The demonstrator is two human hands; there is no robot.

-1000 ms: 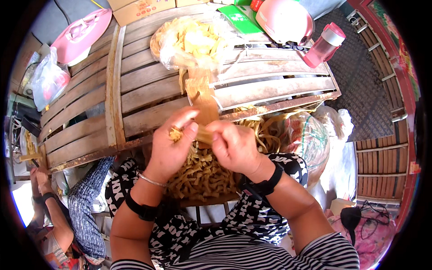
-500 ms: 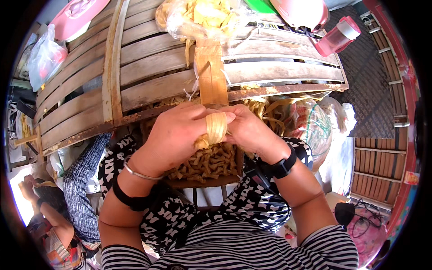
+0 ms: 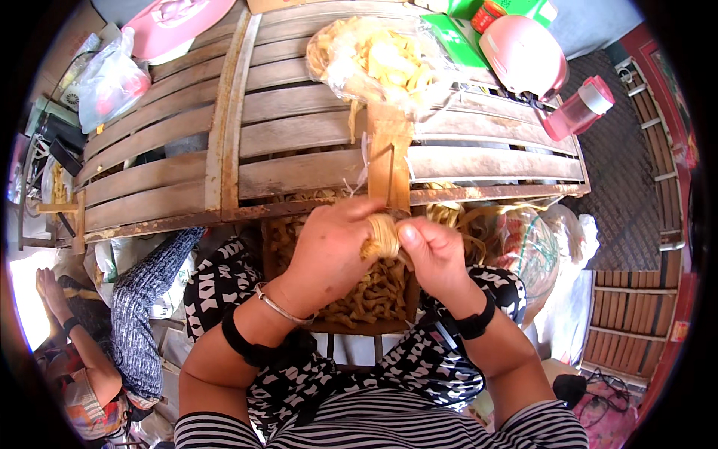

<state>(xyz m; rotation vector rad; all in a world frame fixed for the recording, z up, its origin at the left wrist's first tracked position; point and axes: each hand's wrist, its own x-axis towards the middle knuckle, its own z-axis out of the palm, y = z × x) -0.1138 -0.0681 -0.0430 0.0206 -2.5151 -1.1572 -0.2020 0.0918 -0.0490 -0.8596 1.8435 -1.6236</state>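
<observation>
Close together over a box (image 3: 366,327), my hands work on a pale yellow, pliable strip (image 3: 384,236); what it is made of I cannot tell for certain. It forms a folded band between them. My left hand (image 3: 325,254) is closed around the band's left side, its fingertips partly hidden. From the other side my right hand (image 3: 437,254) pinches it, with the thumb at the band's right edge. Under my hands the box holds many small knotted yellow pieces (image 3: 370,295). A wooden board (image 3: 390,153) juts from the slatted table toward my hands.
The slatted table (image 3: 299,135) bears a plastic bag of yellow strips (image 3: 381,60), a pink helmet (image 3: 523,54), a pink bottle (image 3: 580,108) and a pink hat (image 3: 179,26). More strips hang below its edge, beside a full clear bag (image 3: 516,247). Another person's hand (image 3: 51,292) is at far left.
The whole view has shifted, so most things sit lower and farther right. The strip's wide loop now looks narrower, and my right thumb has come up onto its right edge.
</observation>
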